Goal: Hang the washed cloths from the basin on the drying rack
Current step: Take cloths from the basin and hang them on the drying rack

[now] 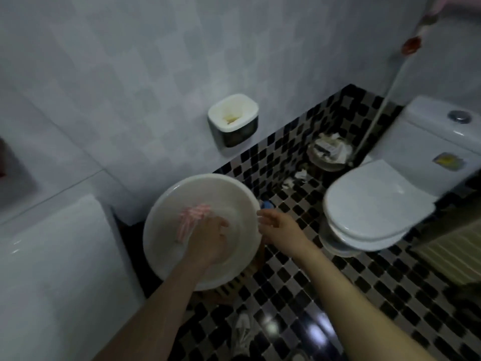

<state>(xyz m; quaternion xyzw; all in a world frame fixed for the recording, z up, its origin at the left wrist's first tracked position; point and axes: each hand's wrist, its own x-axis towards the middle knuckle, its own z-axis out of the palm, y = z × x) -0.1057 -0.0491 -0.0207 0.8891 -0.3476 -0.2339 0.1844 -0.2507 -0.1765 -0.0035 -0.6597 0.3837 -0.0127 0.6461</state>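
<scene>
While leaning over round white plastic basin [229, 186]: touching pink-and-white striped cloth [192, 217] inside it with left hand [211, 239], grip unreadable through blur; holding right hand [279, 227] slack-fingered, empty, just beside rim.

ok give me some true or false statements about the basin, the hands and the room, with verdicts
1. The pink striped cloth lies inside the white basin. True.
2. The toilet lid is raised. False: it is down, covering the bowl.
3. The right hand grips the cloth. False: it is open at the basin's right rim and holds nothing.
4. The left hand is down in the basin, right beside the cloth. True.
5. The floor is plain white tile. False: it is a black and white check.
</scene>
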